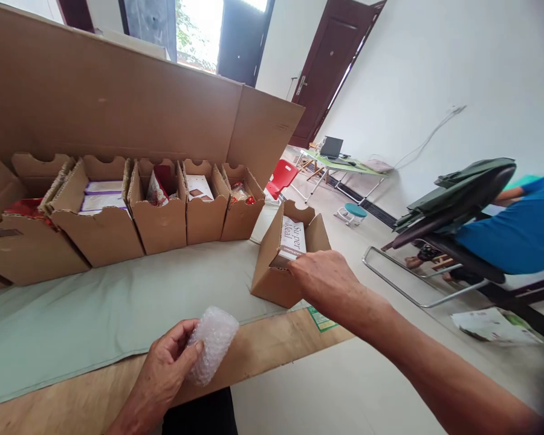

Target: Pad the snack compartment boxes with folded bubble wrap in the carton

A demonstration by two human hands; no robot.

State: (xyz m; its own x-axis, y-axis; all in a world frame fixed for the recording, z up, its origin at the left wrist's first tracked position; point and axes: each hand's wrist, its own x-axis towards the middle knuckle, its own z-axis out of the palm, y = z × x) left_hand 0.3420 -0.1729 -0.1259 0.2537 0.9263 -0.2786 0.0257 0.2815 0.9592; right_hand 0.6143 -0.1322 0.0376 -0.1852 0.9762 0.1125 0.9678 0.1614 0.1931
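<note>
My left hand point(163, 362) grips a small bundle of bubble wrap point(213, 344) between thumb and fingers, above the table's front edge; what lies inside the wrap cannot be made out. At the table's right end stands an open-topped cardboard bin point(276, 275), slightly turned. My right hand point(320, 275) is closed over the bin's low front edge, its fingertips hidden from me. Inside this bin sits a white printed box point(294, 234) with "Su-per Meal" lettering.
Several cardboard bins point(158, 223) holding packets and boxes stand in a row before a tall cardboard panel point(118, 103). A pale green cloth point(185, 278) covers much of the wooden table point(272, 347). A person in blue point(517, 223) sits on a chair at right.
</note>
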